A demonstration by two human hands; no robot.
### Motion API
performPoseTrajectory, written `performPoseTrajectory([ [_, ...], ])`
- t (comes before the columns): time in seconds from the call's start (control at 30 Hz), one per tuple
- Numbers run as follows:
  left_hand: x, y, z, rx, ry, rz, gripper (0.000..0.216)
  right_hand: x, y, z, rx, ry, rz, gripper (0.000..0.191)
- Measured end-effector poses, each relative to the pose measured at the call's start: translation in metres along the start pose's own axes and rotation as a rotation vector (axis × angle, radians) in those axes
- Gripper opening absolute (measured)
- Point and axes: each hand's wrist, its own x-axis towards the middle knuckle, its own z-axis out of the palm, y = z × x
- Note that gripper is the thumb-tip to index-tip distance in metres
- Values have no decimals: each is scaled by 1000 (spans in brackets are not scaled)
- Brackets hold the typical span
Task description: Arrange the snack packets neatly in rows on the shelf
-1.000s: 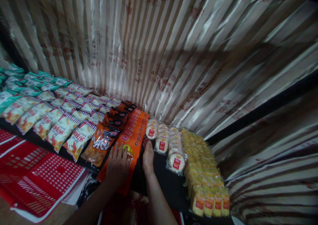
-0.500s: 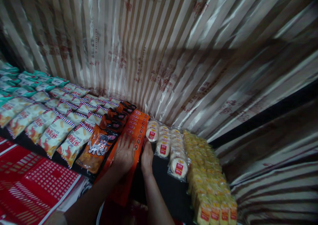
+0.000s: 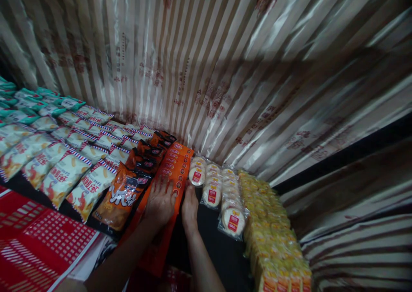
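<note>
My left hand [image 3: 161, 202] lies flat on a row of overlapping long orange packets [image 3: 154, 253], its fingers spread and pointing away from me. Along the right edge of those packets stands my right hand [image 3: 189, 208], seen edge-on with the thumb upward; most of its fingers are hidden. Just beyond its thumb is a clear-wrapped round white cracker pack [image 3: 197, 174] with a red label. Left of the orange packets runs a row of orange-brown snack bags [image 3: 122, 195].
White snack bags [image 3: 92, 189] and green ones [image 3: 25, 105] fill the left. Right are more round cracker packs [image 3: 232, 221] and yellow packets [image 3: 270, 236]. A red perforated basket [image 3: 48, 236] sits front left. A striped curtain [image 3: 180, 81] closes off the back.
My view has shifted slightly, so the bags at left appear a little further left. Both hands keep nearly the same place at the orange packets.
</note>
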Motion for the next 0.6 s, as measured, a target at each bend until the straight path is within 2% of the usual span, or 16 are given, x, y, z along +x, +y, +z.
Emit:
performPoseTrajectory([
  [0.2,0,-1,-2,7,-5,2,41,-12,-4,-1,68,71,-19,69],
  [0.3,1,-3,-3,-5,-35,-4,41,-27,-3,-5,178,115,-1,70],
  [0.47,3,-5,-4,-18,-95,-28,41,-58,-5,-8,368,92,43,68],
  [0.6,3,-4,-4,-3,-109,-33,43,-72,-5,-3,456,98,84,69],
])
